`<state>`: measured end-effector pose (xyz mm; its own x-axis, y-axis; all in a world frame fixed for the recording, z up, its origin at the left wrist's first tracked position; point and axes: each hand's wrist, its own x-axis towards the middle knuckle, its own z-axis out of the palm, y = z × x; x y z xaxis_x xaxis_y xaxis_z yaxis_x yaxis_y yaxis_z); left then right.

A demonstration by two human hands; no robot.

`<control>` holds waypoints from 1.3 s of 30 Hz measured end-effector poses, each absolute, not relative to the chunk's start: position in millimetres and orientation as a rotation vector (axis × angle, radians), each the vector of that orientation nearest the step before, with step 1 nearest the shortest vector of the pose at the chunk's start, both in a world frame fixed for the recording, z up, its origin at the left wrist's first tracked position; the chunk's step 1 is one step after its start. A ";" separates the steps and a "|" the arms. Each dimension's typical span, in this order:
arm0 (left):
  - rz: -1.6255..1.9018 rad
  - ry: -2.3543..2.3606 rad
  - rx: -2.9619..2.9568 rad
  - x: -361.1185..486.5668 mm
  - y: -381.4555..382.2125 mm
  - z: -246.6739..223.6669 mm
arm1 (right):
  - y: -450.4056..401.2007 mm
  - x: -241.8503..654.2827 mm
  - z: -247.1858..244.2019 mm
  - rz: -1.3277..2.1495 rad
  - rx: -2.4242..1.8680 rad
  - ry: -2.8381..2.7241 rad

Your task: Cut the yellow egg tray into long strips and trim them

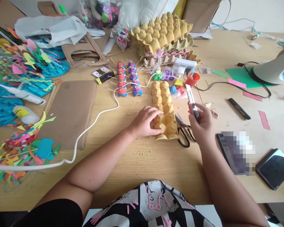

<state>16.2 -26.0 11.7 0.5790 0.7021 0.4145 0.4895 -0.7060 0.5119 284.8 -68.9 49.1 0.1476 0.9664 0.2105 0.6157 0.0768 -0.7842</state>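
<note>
1. spread the left hand [144, 121] over the near left part of the yellow egg-carton strip [168, 108], with thumb and fingers apart and fingertips touching it.
2. wrapped the right hand [203, 126] around the dark grip of the utility knife [191, 100], pinching it between thumb and fingers, with the blade tilted up and away from the hand, to the right of the strip and apart from it.
3. had the scissors [184, 125] lying between both hands, close by the strip's right edge; could not tell if touching.
4. saw crumbs [142, 154] on the wooden table [161, 168], on the near side of the left hand.
5. had a phone [227, 154], partly blurred, right of the right wrist, and a second dark device [275, 168] farther right.
6. saw small coloured packets [178, 91] and a red cup [191, 80] beyond the right hand.
7. had a cardboard sheet [68, 110] left of the left hand, with paper scraps [23, 142] farther left.
8. saw red-and-blue carton cups [121, 78] and purple carton cups [133, 77] beyond the left hand, in two rows stuck with pins [106, 88].
9. saw stacked egg trays [162, 31] well beyond both hands.
</note>
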 end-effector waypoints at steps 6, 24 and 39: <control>0.850 0.971 2.441 16.8 -26.0 12.1 | -70.6 266.6 47.2 1.028 -1.319 -1.126; 0.870 0.964 2.410 18.3 -23.1 8.6 | -31.3 261.0 54.1 1.026 -1.206 -1.248; 0.867 0.989 2.414 19.2 -24.8 12.4 | -17.4 248.6 29.5 0.915 -1.189 -1.228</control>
